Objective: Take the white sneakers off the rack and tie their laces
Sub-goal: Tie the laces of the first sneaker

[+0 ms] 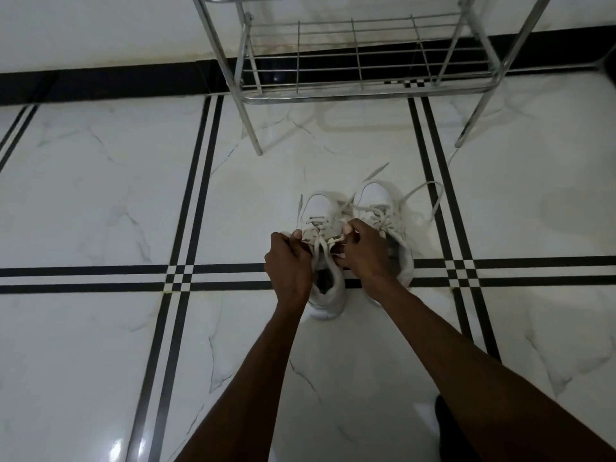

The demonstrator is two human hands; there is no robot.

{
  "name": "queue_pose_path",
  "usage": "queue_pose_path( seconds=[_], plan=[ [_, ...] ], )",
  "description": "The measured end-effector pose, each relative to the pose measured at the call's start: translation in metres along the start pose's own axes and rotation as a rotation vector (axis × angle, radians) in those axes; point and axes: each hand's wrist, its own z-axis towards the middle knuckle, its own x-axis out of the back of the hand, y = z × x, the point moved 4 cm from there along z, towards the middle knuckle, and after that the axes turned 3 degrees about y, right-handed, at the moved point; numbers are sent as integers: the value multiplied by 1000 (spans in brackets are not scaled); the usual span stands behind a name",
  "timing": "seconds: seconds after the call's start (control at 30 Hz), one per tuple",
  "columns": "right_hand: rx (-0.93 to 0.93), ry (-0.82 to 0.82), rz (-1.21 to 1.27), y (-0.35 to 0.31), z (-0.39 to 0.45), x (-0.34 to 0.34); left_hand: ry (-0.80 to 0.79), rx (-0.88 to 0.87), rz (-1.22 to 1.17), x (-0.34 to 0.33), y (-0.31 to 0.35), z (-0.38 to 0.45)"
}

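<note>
White sneakers (328,258) sit together on tiled floor (100,195) before the rack (363,78), left hand (289,266) and right hand (363,250) pinching laces (320,240).

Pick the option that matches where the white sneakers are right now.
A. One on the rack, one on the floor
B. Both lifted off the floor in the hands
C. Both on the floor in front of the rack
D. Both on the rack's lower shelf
C: both white sneakers sit side by side on the tiled floor, nearer the camera than the metal rack, while the left hand and right hand pinch the laces of the left-side shoe.
</note>
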Motion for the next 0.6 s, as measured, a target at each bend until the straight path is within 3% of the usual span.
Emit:
queue_pose_path(
  seconds=[0.23,0.43,0.5,0.6],
  plan=[
    [-31,-107,161,-4,3,4,-104,38,-203,6,-8,8],
    [-27,-222,355,-24,10,16,-279,226,-583,19,1,10],
    [-3,-240,348,-32,15,16,-275,139,-521,28,13,20],
    [76,-244,277,-41,20,12,-306,-131,-339,38,37,39]
  ],
)
